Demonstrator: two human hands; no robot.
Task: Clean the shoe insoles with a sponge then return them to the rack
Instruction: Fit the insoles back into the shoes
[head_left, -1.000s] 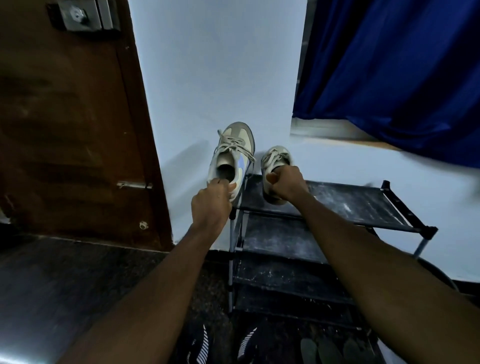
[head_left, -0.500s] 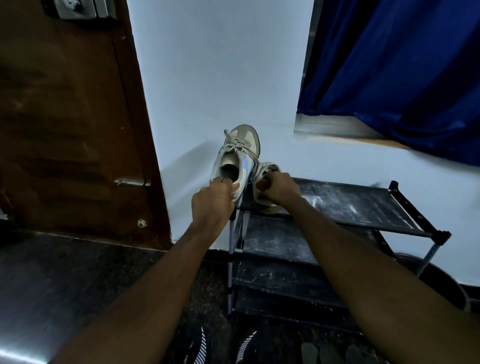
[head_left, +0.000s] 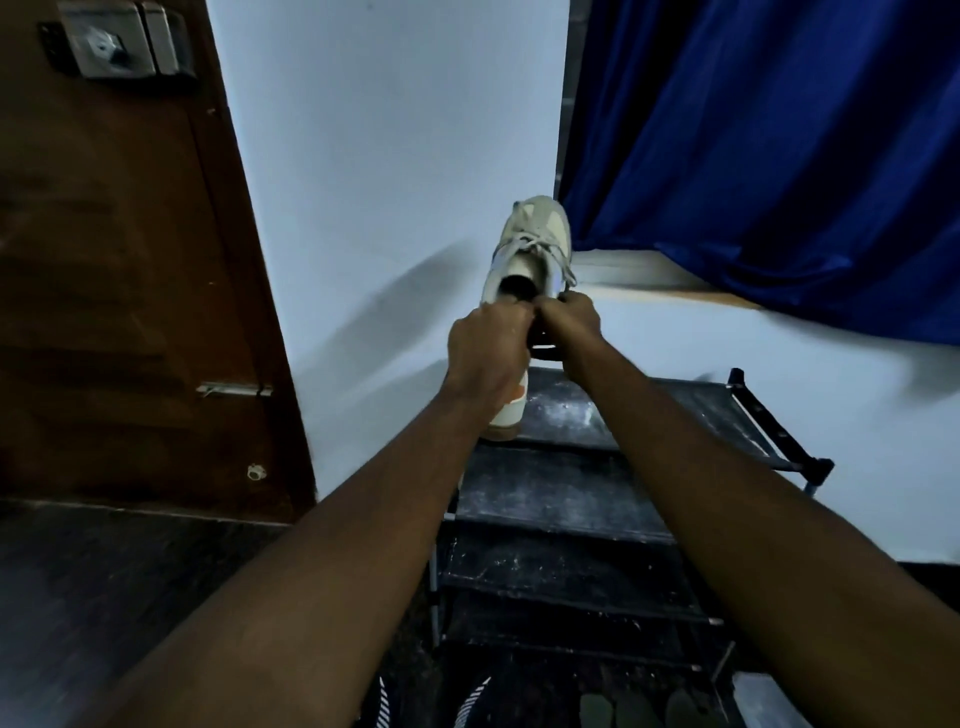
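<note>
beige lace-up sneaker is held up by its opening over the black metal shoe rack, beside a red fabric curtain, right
Not quite. The head view shows the fabric curtain is dark blue, not red. The rest stands: the beige lace-up sneaker is held up by its opening, in the left hand, over the black metal shoe rack.

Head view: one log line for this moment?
left hand: grips sneaker | right hand: grips sneaker collar too | sneaker: toe-up, above rack
</note>
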